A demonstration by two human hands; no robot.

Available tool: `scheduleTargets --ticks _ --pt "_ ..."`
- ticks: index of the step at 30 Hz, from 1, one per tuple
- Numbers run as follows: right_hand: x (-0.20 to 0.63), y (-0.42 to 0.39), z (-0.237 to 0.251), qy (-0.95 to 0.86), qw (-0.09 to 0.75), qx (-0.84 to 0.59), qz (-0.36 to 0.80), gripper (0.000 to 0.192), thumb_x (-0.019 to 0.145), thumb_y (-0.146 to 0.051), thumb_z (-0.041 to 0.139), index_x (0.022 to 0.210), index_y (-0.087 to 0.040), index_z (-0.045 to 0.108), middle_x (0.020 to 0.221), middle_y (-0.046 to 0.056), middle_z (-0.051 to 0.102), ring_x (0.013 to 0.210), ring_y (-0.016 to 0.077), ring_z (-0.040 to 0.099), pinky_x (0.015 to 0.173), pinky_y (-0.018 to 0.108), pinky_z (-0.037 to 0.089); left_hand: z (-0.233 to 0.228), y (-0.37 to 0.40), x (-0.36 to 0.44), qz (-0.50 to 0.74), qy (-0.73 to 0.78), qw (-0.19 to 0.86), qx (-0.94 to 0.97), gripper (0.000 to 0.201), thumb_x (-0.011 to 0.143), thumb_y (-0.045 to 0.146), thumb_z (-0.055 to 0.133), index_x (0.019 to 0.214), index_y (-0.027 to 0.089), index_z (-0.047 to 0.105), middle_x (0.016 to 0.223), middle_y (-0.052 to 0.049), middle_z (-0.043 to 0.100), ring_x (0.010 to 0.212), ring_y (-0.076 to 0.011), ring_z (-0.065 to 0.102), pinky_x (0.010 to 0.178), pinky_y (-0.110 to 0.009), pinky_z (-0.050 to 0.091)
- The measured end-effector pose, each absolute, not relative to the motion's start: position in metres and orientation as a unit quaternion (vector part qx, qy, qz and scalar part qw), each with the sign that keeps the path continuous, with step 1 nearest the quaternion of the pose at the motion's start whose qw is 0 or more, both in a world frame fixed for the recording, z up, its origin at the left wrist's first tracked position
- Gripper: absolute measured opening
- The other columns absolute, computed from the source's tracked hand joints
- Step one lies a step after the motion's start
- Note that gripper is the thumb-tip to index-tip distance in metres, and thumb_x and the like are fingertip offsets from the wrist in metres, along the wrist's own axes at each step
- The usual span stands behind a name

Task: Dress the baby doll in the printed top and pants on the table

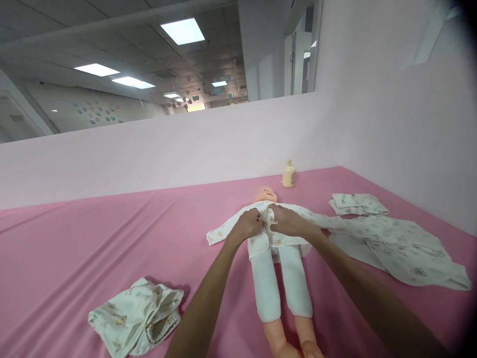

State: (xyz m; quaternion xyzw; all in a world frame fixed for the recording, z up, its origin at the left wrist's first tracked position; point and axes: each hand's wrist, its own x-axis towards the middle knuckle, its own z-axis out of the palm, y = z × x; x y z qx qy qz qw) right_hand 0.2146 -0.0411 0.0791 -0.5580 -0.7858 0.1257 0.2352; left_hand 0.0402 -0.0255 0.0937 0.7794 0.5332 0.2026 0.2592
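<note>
We see a baby doll (pixel 265 194) lying on its back in the middle of the pink-covered table (pixel 93 238), head pointing away from us and bare feet at the near edge of the view. It wears a white printed top (pixel 223 229) and white leggings (pixel 265 288). Both of our hands meet on the doll's chest: the left hand (pixel 249 224) and the right hand (pixel 287 221) are each curled with fingers pinching the front of the top, where the cloth bunches up between them; the two hands are just beside one another, almost touching. To the right of the doll, a loose printed garment (pixel 402 246) is spread out, with a small folded cloth (pixel 356 203) just behind it. At the near left lies a crumpled bundle of printed clothing (pixel 136 318). A cream bottle (pixel 288 174) stands upright beyond the doll's head, near the pale wall (pixel 186 149).
</note>
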Motion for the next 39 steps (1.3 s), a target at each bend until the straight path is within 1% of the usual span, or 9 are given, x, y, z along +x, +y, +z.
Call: scheduleTargets --ticks 4,11,14,18,21,27,30,35,39 --pt "0.22 -0.036 0.077 -0.787 0.192 -0.566 0.152 0.045 0.074 -0.015 0.053 0.119 -0.019 0.053 0.108 0.012 0.066 0.094 0.0267 0.062 0.067 0.029 0.039 0.108 -0.025 0.024 0.205 0.561 0.239 0.766 0.009 0.071 0.016 0.053 0.067 0.02 0.045 0.068 0.0 0.053 0.059 -0.0131 0.043 0.053 -0.026 0.025" --pt "0.244 -0.024 0.084 -0.749 0.2 -0.613 0.154 0.028 0.076 -0.016 0.052 0.104 -0.02 0.059 0.107 0.01 0.066 0.087 0.0238 0.061 0.063 0.029 0.038 0.114 -0.023 0.016 0.253 0.582 0.247 0.733 0.006 0.074 0.023 0.057 0.078 0.018 0.058 0.08 -0.005 0.065 0.068 -0.0157 0.053 0.055 -0.024 0.031" --pt "0.238 -0.029 0.092 -0.728 0.239 -0.626 0.145 0.013 0.084 -0.026 0.051 0.092 -0.019 0.058 0.101 0.01 0.066 0.086 0.0225 0.06 0.065 0.029 0.039 0.111 -0.022 0.022 0.263 0.569 0.256 0.736 0.01 0.077 0.025 0.057 0.084 0.018 0.06 0.081 -0.005 0.065 0.068 -0.0155 0.053 0.055 -0.024 0.032" --pt "0.211 -0.05 0.097 -0.753 0.193 -0.617 0.122 0.025 0.086 -0.044 0.055 0.085 -0.019 0.055 0.095 0.01 0.064 0.082 0.0236 0.059 0.063 0.031 0.037 0.108 -0.021 0.03 0.271 0.569 0.202 0.75 0.007 0.081 0.021 0.051 0.079 0.018 0.058 0.073 -0.004 0.063 0.065 -0.0154 0.05 0.058 -0.026 0.03" --pt "0.194 -0.062 0.094 -0.759 0.121 -0.638 0.042 0.006 0.083 -0.022 0.053 0.086 -0.017 0.056 0.094 0.012 0.063 0.081 0.025 0.06 0.062 0.032 0.034 0.107 -0.024 0.033 0.287 0.57 0.167 0.752 0.009 0.081 0.02 0.05 0.074 0.018 0.055 0.07 -0.003 0.061 0.064 -0.0151 0.048 0.059 -0.027 0.028" --pt "0.179 -0.067 0.083 -0.754 0.099 -0.65 -0.012 0.013 0.083 -0.019 0.056 0.094 -0.013 0.061 0.096 0.017 0.063 0.083 0.0292 0.061 0.064 0.034 0.036 0.108 -0.028 0.039 0.317 0.558 0.144 0.754 0.01 0.081 0.017 0.051 0.071 0.018 0.053 0.072 -0.002 0.061 0.066 -0.0143 0.048 0.062 -0.027 0.028" --pt "0.172 -0.072 0.079 -0.756 0.083 -0.648 -0.045 0.022 0.077 -0.003 0.053 0.096 -0.01 0.062 0.098 0.02 0.062 0.085 0.0286 0.062 0.065 0.033 0.036 0.107 -0.029 0.041 0.33 0.551 0.134 0.754 0.01 0.079 0.016 0.05 0.071 0.018 0.053 0.075 -0.002 0.062 0.069 -0.015 0.049 0.063 -0.027 0.029" --pt "0.191 -0.063 0.087 -0.765 0.107 -0.634 -0.045 0.018 0.081 -0.003 0.045 0.081 -0.016 0.057 0.084 0.014 0.062 0.073 0.023 0.059 0.059 0.032 0.03 0.096 -0.035 0.045 0.368 0.541 0.15 0.741 0.011 0.08 0.016 0.049 0.07 0.019 0.052 0.075 0.0 0.063 0.07 -0.0152 0.05 0.062 -0.027 0.029" --pt "0.226 -0.044 0.101 -0.756 0.185 -0.623 0.076 0.024 0.078 -0.014 0.049 0.059 -0.02 0.037 0.061 0.003 0.048 0.057 0.015 0.045 0.054 0.03 0.026 0.076 -0.044 0.053 0.411 0.518 0.166 0.731 0.012 0.082 0.015 0.048 0.071 0.019 0.051 0.076 0.0 0.062 0.072 -0.0144 0.051 0.066 -0.026 0.032"
